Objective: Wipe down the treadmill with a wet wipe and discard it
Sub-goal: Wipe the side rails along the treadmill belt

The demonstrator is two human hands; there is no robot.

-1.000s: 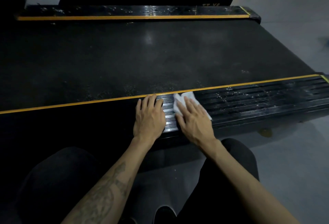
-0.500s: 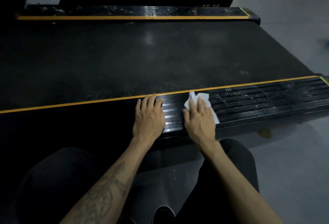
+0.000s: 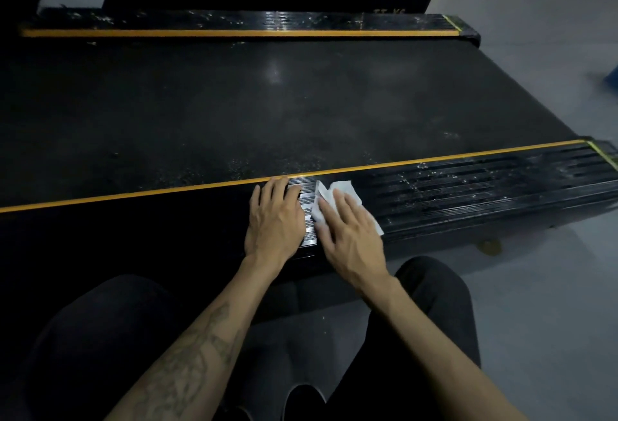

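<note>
Flat, fingers spread, our right hand point(image 3: 351, 233) presses crumpled white wet wipe point(image 3: 337, 195) onto black ribbed side rail of treadmill point(image 3: 468, 193); left hand point(image 3: 272, 220) rests flat beside. Wiping step in hand; next, we judge, sweep right over speckled ribs.

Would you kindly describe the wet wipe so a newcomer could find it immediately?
Find the treadmill's near ribbed side rail, edged by a yellow stripe. The wet wipe lies there, pressed flat under the right hand. It is the only white, crumpled thing on the black rail.
</note>
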